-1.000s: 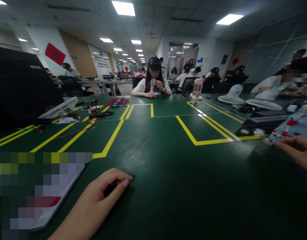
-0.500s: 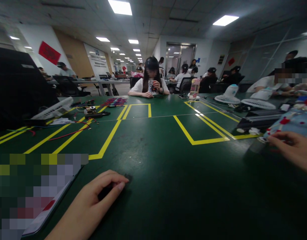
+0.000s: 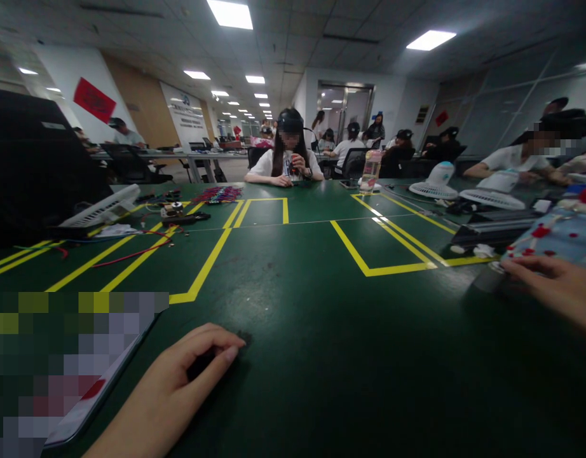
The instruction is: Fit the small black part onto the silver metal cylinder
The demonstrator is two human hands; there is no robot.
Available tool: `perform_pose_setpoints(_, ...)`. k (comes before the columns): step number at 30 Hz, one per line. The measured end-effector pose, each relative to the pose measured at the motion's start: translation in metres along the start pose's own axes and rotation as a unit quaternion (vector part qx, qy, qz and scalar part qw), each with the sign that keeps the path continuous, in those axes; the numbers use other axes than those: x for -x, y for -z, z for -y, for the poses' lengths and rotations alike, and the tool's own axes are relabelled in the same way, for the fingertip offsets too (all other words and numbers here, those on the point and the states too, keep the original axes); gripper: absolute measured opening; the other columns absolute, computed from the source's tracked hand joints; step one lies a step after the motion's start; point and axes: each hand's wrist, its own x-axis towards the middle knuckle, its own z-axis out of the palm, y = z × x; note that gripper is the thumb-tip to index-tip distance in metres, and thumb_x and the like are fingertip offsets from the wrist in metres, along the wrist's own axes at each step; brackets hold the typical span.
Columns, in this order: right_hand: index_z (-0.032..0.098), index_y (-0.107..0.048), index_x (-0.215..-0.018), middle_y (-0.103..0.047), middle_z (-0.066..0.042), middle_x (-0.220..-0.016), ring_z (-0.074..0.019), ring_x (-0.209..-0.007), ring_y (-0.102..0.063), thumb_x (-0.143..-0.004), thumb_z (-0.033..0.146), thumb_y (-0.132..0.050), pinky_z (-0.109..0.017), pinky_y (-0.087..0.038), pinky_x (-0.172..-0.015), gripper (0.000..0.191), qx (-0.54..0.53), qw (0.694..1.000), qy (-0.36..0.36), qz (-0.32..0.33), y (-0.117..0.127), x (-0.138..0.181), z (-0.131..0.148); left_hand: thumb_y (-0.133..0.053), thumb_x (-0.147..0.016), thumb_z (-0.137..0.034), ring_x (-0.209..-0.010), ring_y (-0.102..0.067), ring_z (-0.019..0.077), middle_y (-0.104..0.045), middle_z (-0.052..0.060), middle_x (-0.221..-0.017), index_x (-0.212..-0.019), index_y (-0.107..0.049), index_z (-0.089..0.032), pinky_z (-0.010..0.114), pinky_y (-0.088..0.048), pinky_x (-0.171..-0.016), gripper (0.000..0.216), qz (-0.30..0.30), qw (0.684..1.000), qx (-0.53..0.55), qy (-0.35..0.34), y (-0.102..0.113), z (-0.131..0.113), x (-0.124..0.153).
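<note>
My left hand rests low over the green table, thumb and forefinger pressed together. A small dark patch shows at their tips; whether it is a held piece or a shadow is unclear. At the right edge my right hand has its fingers bent at the top of a short grey cylinder, which looks upright on the table. What lies behind those fingers is hidden. Close by that hand is a light blue cloth item with red spots.
A flat panel, partly pixelated, has its edge left of my left hand. Red wires and a small motor-like part lie farther left. White fans and a bottle stand back right. A person sits opposite.
My right hand and the grey cylinder have shifted slightly left. My left hand stays in place. People in the background have moved a little.
</note>
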Motion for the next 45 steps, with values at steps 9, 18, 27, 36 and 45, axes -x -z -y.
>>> perform_pose_setpoints(9, 0.017, -0.058, -0.119, -0.061, -0.016, -0.106, -0.028, -0.097, -0.059, -0.072, 0.055, -0.064, -0.039, -0.045, -0.081, 0.061, -0.029, 0.998, 0.049, -0.016, -0.014, 0.02, 0.012, -0.053, -0.09, -0.039, -0.096, -0.065, 0.0235, -0.07, 0.0, -0.101, -0.095, -0.068, -0.03, 0.033, -0.052, -0.083, 0.019, -0.006, 1.0, -0.009, -0.016, 0.0, 0.002, 0.001)
perform_pose_setpoints(18, 0.014, -0.052, -0.103, -0.062, -0.004, -0.094, -0.0087, -0.078, -0.063, -0.081, 0.035, -0.063, -0.022, -0.054, -0.077, 0.032, -0.509, 0.596, -0.124, 0.609, -0.064, 0.16, 0.159, -0.059, -0.087, -0.029, -0.104, -0.06, 0.025, -0.062, 0.003, -0.12, -0.125, -0.051, -0.033, 0.041, -0.05, -0.091, 0.039, -0.04, 0.991, -0.041, -0.122, -0.027, -0.043, -0.003)
perform_pose_setpoints(27, 0.011, -0.052, -0.097, -0.059, -0.002, -0.083, -0.0065, -0.069, -0.061, -0.084, 0.041, -0.06, -0.018, -0.053, -0.067, 0.034, -0.513, 0.471, -0.148, 0.702, -0.09, 0.19, 0.182, -0.055, -0.086, -0.011, -0.106, -0.059, 0.0221, -0.064, 0.003, -0.117, -0.123, -0.055, -0.032, 0.038, -0.05, -0.092, 0.043, -0.025, 0.979, 0.007, -0.203, -0.039, -0.068, -0.008)
perform_pose_setpoints(36, 0.02, -0.058, -0.105, -0.058, -0.003, -0.106, -0.0111, -0.097, -0.057, -0.078, 0.023, -0.066, -0.026, -0.049, -0.087, 0.029, -0.368, 0.769, 0.401, 0.336, -0.089, 0.179, 0.174, -0.045, -0.091, -0.01, -0.102, -0.063, 0.0196, -0.068, 0.002, -0.109, -0.107, -0.061, -0.026, 0.035, -0.049, -0.091, 0.028, 0.002, 0.989, 0.044, -0.14, -0.044, -0.056, -0.014)
perform_pose_setpoints(45, 0.025, -0.032, -0.126, -0.057, -0.001, -0.111, -0.0091, -0.101, -0.058, -0.074, 0.023, -0.07, -0.027, -0.05, -0.093, 0.064, -0.418, 0.753, 0.38, 0.339, -0.118, 0.179, 0.164, -0.056, -0.09, -0.021, -0.091, -0.061, 0.0197, -0.066, 0.001, -0.098, -0.099, -0.067, -0.024, 0.034, -0.048, -0.081, 0.014, -0.026, 0.99, 0.007, -0.14, -0.041, -0.085, -0.04)
